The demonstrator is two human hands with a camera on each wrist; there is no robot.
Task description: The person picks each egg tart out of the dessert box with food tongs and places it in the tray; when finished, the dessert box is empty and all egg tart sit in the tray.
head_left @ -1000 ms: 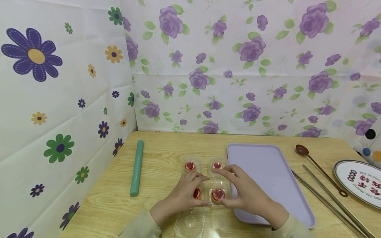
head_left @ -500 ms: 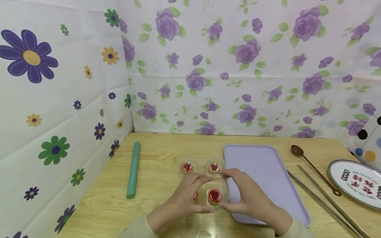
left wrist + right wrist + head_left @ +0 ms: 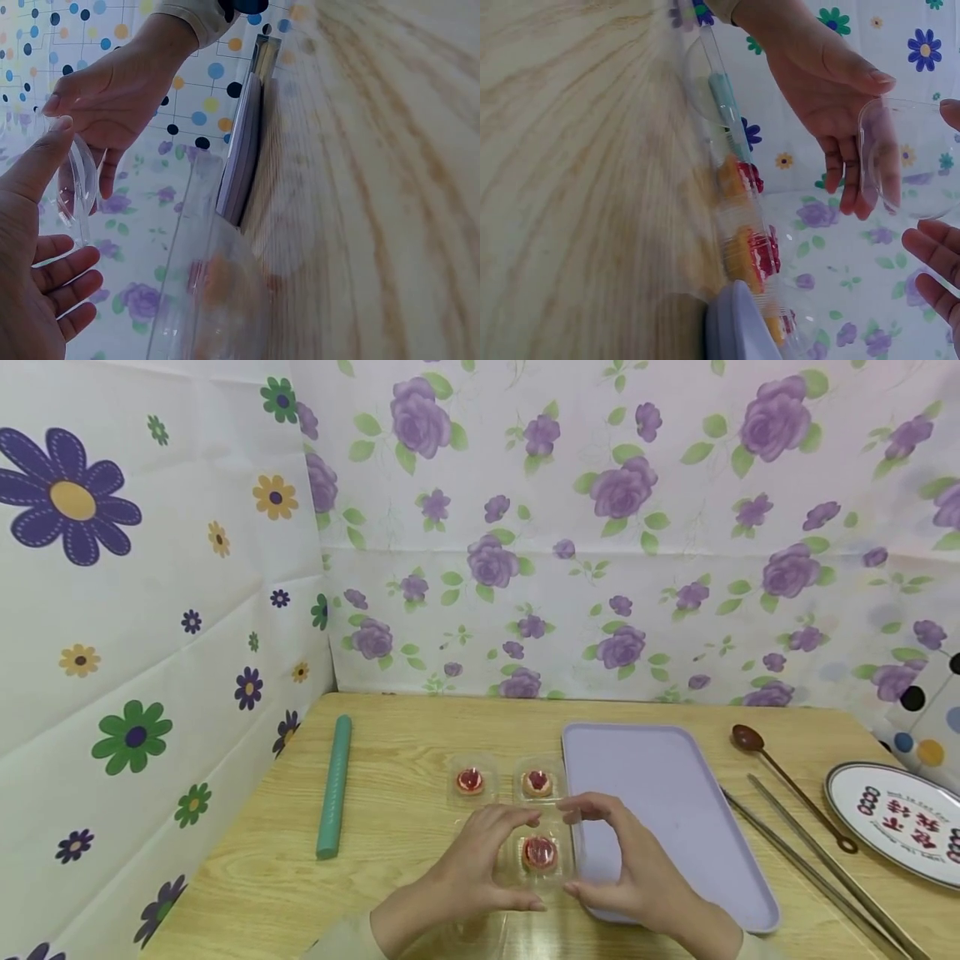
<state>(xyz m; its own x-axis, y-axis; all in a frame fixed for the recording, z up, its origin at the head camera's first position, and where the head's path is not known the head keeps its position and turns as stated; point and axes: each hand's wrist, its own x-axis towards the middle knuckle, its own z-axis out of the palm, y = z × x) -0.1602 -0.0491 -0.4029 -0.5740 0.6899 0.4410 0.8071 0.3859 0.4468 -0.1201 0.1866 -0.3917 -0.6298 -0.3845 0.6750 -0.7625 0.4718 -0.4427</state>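
Between my two hands hangs a clear plastic lid (image 3: pixel 911 161), raised off the table. My left hand (image 3: pixel 468 864) grips one side of it, thumb and fingertips at the rim. The opposite side is held by my right hand (image 3: pixel 637 868), its thumb and fingers spread around the edge. Behind the lid in the head view sits a small tart (image 3: pixel 539 853) with red topping, in a clear plastic container. Two more tarts, the far left one (image 3: pixel 470 781) and the far right one (image 3: pixel 537 782), lie in clear compartments beyond. The left hand hides the near left compartment.
A lilac tray (image 3: pixel 645 760) lies close on the right, beside the containers. Farther right are metal tongs (image 3: pixel 817 860), a brown ladle (image 3: pixel 750 739) and a white plate (image 3: pixel 900 818) with red writing. A teal rod (image 3: pixel 335 785) lies at left.
Both hands have risen and come slightly nearer to me with the lid between them. The near left tart, partly visible earlier, is now hidden behind the left hand. The head view has shifted slightly.
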